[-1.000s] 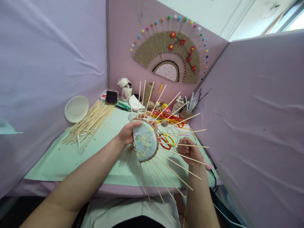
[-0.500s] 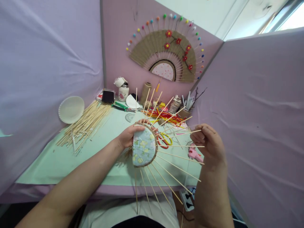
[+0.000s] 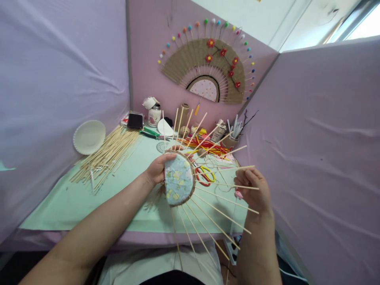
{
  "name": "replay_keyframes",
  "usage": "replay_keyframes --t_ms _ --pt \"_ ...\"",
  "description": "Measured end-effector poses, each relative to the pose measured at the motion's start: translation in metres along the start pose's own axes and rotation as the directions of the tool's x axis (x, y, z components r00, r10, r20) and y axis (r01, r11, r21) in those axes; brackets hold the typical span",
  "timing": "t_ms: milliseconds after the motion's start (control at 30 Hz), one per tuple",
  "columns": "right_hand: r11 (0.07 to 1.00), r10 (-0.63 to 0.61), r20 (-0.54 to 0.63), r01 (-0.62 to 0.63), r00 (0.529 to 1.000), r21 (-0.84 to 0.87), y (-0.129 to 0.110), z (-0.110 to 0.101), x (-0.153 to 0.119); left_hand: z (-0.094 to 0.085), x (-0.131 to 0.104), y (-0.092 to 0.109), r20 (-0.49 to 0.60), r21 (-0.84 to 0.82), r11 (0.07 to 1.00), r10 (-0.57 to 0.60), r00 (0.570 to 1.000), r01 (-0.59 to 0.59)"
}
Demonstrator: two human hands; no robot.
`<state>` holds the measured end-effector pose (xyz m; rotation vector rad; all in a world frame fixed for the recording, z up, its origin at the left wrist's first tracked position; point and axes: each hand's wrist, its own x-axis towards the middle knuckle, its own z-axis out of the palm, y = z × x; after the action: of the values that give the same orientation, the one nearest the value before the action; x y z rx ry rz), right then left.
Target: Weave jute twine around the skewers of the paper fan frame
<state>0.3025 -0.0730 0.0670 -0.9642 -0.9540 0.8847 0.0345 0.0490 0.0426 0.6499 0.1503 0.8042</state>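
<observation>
A half-round piece covered in blue floral cloth (image 3: 178,180), with thin wooden sticks fanning out from its curved edge, is held up over the table. My left hand (image 3: 162,167) grips its upper left part, thumb on the cloth and fingers behind. Near the outer ends of the right-hand sticks is my right hand (image 3: 251,183), its fingers bent and pressed together. A thin strand runs from those fingers towards the sticks; whether a stick is also pinched cannot be made out.
Loose sticks (image 3: 108,154) and a pale round dish (image 3: 89,137) lie at the left. Behind are green-handled pliers (image 3: 150,133), red and yellow stems (image 3: 208,146), scissors (image 3: 204,176) and a jar (image 3: 154,115). A finished fan (image 3: 204,67) hangs on the back wall.
The half-round piece has turned slightly clockwise and shifted a little left, its sticks moving with it. My right hand has moved left and slightly down, covering more of the pink glue gun.
</observation>
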Motion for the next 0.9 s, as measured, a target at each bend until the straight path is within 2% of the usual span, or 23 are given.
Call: replay_keyframes --t_ms 133,200,267,367,500,600,633,667,700,800,833,900 --pt "0.985 0.147 -0.016 -0.148 0.989 -0.083 0.025 0.007 -0.008 -0.005 0.002 0.006 -0.041 -0.039 0.998 0.055 0.998 -0.057" --pt "0.956 0.217 0.053 -0.201 0.975 -0.215 0.032 0.014 -0.015 -0.007 0.003 0.009 -0.060 -0.042 0.995 0.087 0.994 -0.090" --pt "0.907 0.273 0.181 -0.191 0.945 -0.375 0.034 0.022 -0.022 -0.007 0.004 0.011 -0.074 -0.044 0.990 0.128 0.989 -0.132" --pt "0.853 0.340 0.351 -0.129 0.873 -0.506 0.031 0.032 -0.028 -0.006 0.005 0.010 -0.094 -0.045 0.986 0.156 0.983 -0.161" --pt "0.825 0.405 0.490 -0.078 0.772 -0.560 0.031 0.039 -0.025 -0.003 0.005 0.007 -0.137 -0.042 0.982 0.177 0.975 -0.184" --pt "0.816 0.455 0.593 -0.045 0.665 -0.576 0.033 0.042 -0.022 -0.004 0.005 0.006 -0.114 -0.052 0.989 0.135 0.984 -0.142" --pt "0.827 0.450 0.615 -0.041 0.648 -0.561 0.034 0.043 -0.022 -0.004 0.006 0.005 -0.106 -0.056 0.991 0.116 0.988 -0.122" --pt "0.843 0.428 0.619 -0.043 0.658 -0.537 0.035 0.044 -0.021 -0.004 0.006 0.005 -0.109 -0.062 0.992 0.103 0.989 -0.110" --pt "0.863 0.391 0.602 -0.049 0.696 -0.503 0.036 0.044 -0.020 -0.003 0.006 0.004 -0.122 -0.070 0.992 0.097 0.988 -0.106" --pt "0.934 0.244 0.471 -0.075 0.848 -0.349 0.040 0.048 -0.016 0.000 0.007 0.002 -0.183 -0.093 0.986 0.121 0.976 -0.139" --pt "0.954 0.203 0.442 -0.074 0.874 -0.291 0.042 0.050 -0.014 0.002 0.007 0.001 -0.196 -0.098 0.983 0.133 0.971 -0.155" --pt "0.978 0.153 0.438 -0.072 0.886 -0.197 0.047 0.058 -0.011 0.004 0.007 -0.001 -0.206 -0.101 0.979 0.152 0.967 -0.176"
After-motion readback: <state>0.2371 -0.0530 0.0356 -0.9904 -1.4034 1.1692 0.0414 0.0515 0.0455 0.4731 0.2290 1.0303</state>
